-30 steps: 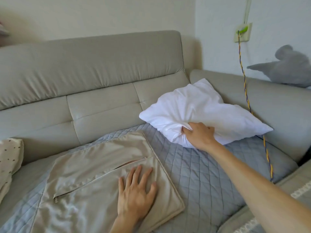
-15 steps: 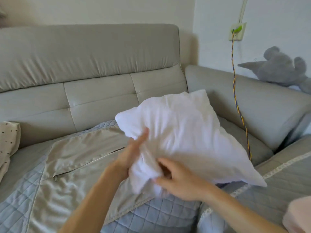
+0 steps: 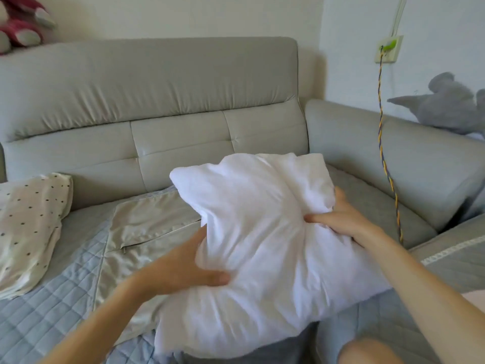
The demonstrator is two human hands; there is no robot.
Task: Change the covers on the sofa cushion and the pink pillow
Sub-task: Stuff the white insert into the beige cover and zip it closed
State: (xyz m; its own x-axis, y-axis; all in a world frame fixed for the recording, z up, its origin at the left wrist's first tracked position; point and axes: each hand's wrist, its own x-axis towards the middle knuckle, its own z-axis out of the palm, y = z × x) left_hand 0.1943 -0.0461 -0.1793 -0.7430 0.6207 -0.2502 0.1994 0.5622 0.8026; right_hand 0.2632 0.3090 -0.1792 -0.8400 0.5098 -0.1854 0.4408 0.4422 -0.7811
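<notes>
Sofa (image 3: 157, 101) grey, quilted mat (image 3: 52, 319) on seat; left hand (image 3: 183, 266), right hand (image 3: 341, 219) grip white cushion (image 3: 262, 232).

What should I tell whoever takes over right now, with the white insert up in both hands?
Left hand: grips the near left side of the white cushion insert.
Right hand: grips its right edge; the insert is held above the sofa seat.
Beige satin cover: flat on the blue quilted mat, under the insert's left side; whether its zipper is open is not clear.
Done: insert is bare.
Left: feed the insert into the beige cover and zip it. The pink pillow cannot be identified in this view.
</notes>
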